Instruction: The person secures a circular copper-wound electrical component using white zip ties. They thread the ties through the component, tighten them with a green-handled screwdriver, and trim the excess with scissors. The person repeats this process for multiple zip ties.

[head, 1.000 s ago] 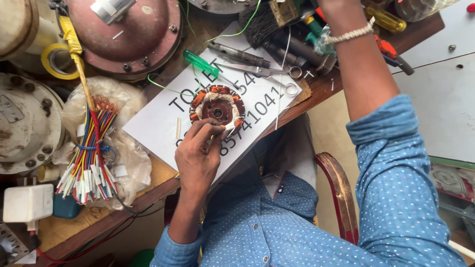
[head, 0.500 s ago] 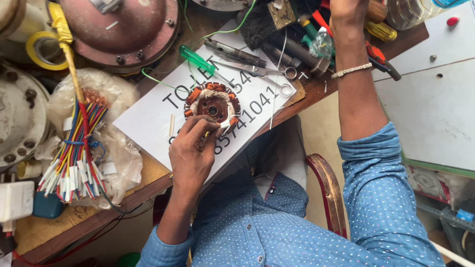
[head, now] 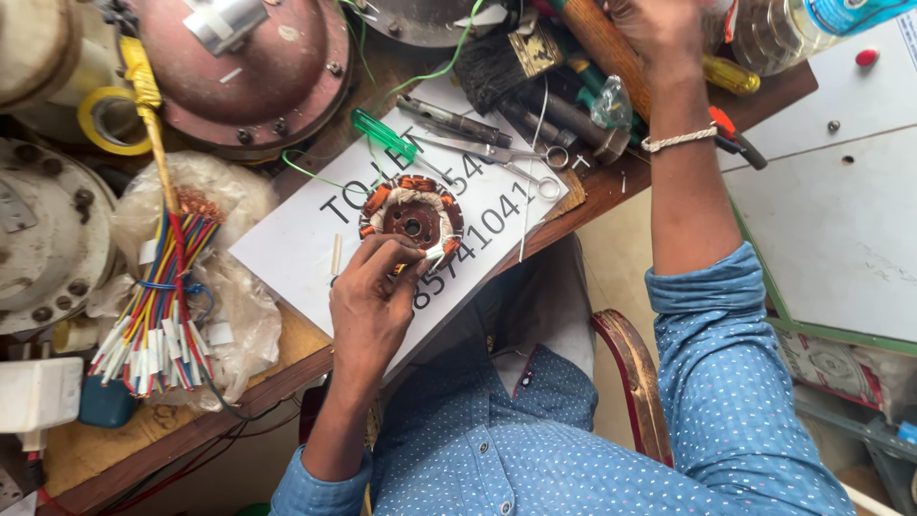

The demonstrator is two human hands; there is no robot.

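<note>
While left hand pinches stator, right hand far

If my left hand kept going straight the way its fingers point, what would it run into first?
The left hand already touches the wound stator on the white printed sheet. Going straight on, it would push into that stator first; beyond it lie the green-handled screwdriver and pliers.

A white rectangular sign with black lettering lies on the bench.
</note>
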